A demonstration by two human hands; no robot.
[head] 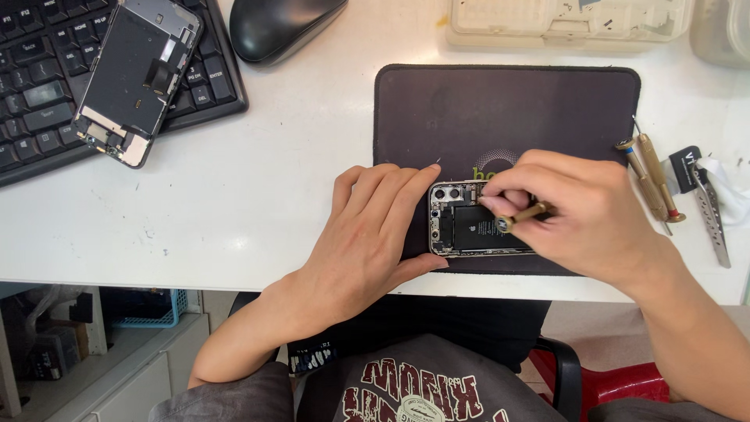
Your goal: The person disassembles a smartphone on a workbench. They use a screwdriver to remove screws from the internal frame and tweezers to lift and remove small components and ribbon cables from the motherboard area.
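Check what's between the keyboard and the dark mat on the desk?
Head view: mostly bare white desk lies between the keyboard and the mat. A black mouse sits at the far end of that stretch.

The opened phone [473, 227] is lying on the mat [500, 109], at its near edge. Left of the mat, a mouse [277, 27] and a keyboard [47, 94] are sitting, a detached screen [137, 78] resting on the keyboard. Right of the mat, screwdrivers [652, 180] and tweezers [711, 215] are lying. Behind the mat, a tray [570, 23] is sitting.
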